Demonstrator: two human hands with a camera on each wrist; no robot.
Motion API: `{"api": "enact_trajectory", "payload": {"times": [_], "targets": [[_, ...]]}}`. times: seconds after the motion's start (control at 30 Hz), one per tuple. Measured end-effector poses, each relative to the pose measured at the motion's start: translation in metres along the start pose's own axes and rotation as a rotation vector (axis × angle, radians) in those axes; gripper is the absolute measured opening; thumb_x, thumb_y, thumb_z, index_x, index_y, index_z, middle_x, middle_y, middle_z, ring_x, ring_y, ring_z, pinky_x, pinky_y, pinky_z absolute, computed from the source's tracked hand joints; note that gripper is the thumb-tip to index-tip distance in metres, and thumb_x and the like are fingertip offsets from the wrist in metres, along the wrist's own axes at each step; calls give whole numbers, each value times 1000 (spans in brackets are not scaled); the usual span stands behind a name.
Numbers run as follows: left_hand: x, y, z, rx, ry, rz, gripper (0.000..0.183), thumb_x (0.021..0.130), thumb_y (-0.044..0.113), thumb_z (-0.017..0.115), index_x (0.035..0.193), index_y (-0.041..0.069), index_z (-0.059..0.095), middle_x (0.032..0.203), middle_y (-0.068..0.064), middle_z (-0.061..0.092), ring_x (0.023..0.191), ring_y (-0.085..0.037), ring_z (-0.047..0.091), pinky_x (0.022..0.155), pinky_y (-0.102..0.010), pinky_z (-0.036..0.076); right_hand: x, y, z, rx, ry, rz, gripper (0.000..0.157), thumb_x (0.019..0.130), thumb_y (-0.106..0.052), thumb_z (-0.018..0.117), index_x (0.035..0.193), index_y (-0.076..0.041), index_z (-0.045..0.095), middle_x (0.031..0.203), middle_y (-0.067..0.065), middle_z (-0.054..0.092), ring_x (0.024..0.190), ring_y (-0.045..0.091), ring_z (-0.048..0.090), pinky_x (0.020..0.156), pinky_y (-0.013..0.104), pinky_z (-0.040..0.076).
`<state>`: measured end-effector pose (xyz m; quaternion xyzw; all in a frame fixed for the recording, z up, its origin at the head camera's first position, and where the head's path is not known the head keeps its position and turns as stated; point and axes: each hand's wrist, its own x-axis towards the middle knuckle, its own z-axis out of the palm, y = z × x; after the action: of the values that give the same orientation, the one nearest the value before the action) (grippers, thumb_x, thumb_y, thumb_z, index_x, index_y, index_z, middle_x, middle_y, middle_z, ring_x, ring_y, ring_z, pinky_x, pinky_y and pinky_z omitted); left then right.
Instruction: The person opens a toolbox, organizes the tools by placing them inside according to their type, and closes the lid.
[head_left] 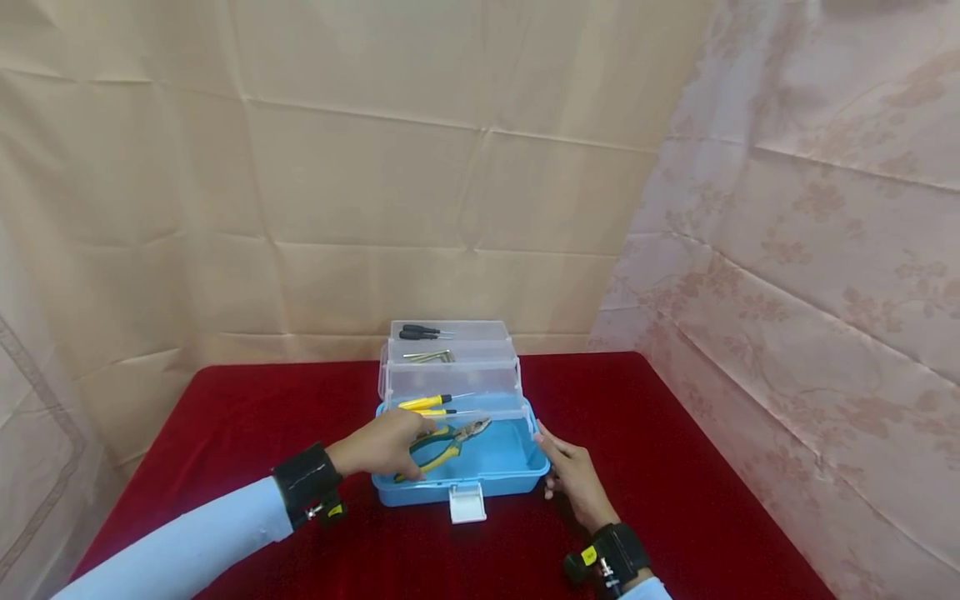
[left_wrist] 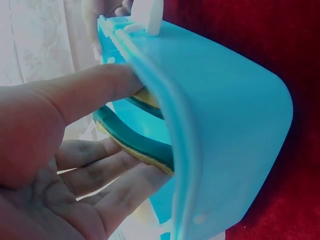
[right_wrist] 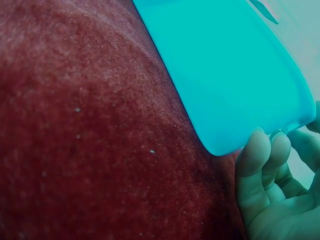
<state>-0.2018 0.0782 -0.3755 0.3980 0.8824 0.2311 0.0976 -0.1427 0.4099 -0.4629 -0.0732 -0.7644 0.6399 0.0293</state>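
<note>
A light-blue toolbox (head_left: 498, 450) stands open on the red cloth. Inside it, pliers (head_left: 471, 430) with green and yellow handles lie slanted, jaws pointing to the far right. My left hand (head_left: 382, 442) reaches over the near left rim and holds the pliers by the handles. In the left wrist view, the thumb is on one side and the fingers (left_wrist: 127, 187) curl under the other handle (left_wrist: 135, 142). My right hand (head_left: 576, 479) grips the box's right end, thumb at the rim; its fingertips (right_wrist: 255, 150) press the outer wall in the right wrist view.
Clear trays rise in steps behind the box, holding two black-handled screwdrivers (head_left: 420, 332) and gold hex keys (head_left: 435, 356). Two yellow-handled screwdrivers (head_left: 425, 402) lie at the back of the box. A white latch (head_left: 467, 504) hangs at its front. Beige curtain (head_left: 337, 183) stands behind the table.
</note>
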Motion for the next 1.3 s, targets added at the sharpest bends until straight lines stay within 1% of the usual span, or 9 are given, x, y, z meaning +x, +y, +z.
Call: {"api": "enact_trajectory", "payload": {"times": [0.13, 0.2, 0.33, 0.53, 0.7, 0.8, 1.03, 1.2, 1.3], "targets": [[1, 2, 2, -8, -15, 5, 55, 73, 24, 84, 122, 7, 66, 107, -2, 67, 91, -18, 57, 77, -30, 47, 0, 0, 0, 3, 2, 8, 57, 88, -52, 64, 141, -32, 54, 62, 9, 43, 52, 17, 47, 50, 30, 49], [1, 2, 4, 4, -15, 13, 55, 73, 22, 84, 123, 6, 66, 111, -3, 67, 93, -17, 58, 80, -31, 48, 0, 0, 0, 2, 3, 8, 56, 88, -52, 65, 140, -33, 55, 62, 9, 43, 52, 18, 47, 50, 30, 49], [3, 1, 7, 23, -13, 26, 58, 73, 20, 85, 125, 6, 63, 112, -3, 66, 95, -17, 58, 81, -31, 48, 1, -1, -1, 0, 2, 6, 53, 88, -51, 65, 138, -34, 57, 62, 10, 43, 51, 18, 47, 49, 31, 48], [4, -2, 11, 2, -22, 56, 59, 74, 15, 83, 128, 6, 60, 111, -5, 65, 95, -20, 59, 80, -31, 49, 1, -2, -1, 1, -1, 1, 55, 89, -51, 64, 140, -32, 56, 62, 9, 43, 51, 18, 47, 50, 31, 49], [5, -7, 19, 46, -34, 90, 61, 75, 8, 81, 131, 0, 58, 118, -9, 65, 98, -19, 59, 85, -31, 50, 1, -2, 0, 6, -5, 12, 56, 89, -51, 64, 140, -31, 55, 62, 8, 44, 51, 17, 48, 50, 31, 49], [6, -8, 22, 59, -46, 99, 59, 75, 8, 80, 130, -1, 59, 119, -9, 65, 98, -18, 60, 86, -31, 50, 0, -2, -1, 7, -1, 18, 55, 89, -51, 64, 140, -32, 56, 62, 8, 43, 51, 17, 47, 50, 31, 49], [8, -11, 23, 47, -74, 69, 56, 77, 10, 80, 129, 1, 61, 115, -6, 67, 90, -15, 60, 80, -26, 49, 1, -1, -1, 8, -5, 20, 55, 89, -51, 64, 141, -31, 55, 62, 9, 45, 51, 17, 47, 51, 30, 49], [10, -11, 25, 24, -78, 51, 54, 77, 9, 78, 128, 0, 61, 113, -7, 68, 91, -15, 62, 81, -27, 50, 2, -2, -1, -3, -5, 13, 55, 90, -51, 63, 141, -32, 54, 63, 9, 44, 51, 17, 47, 51, 30, 49], [11, -12, 27, 1, -98, 21, 54, 77, 6, 77, 129, 0, 61, 112, -7, 68, 93, -16, 64, 81, -29, 51, 1, -1, -1, -8, -8, 14, 56, 90, -50, 63, 142, -30, 53, 63, 9, 45, 51, 17, 47, 51, 30, 50]]}}
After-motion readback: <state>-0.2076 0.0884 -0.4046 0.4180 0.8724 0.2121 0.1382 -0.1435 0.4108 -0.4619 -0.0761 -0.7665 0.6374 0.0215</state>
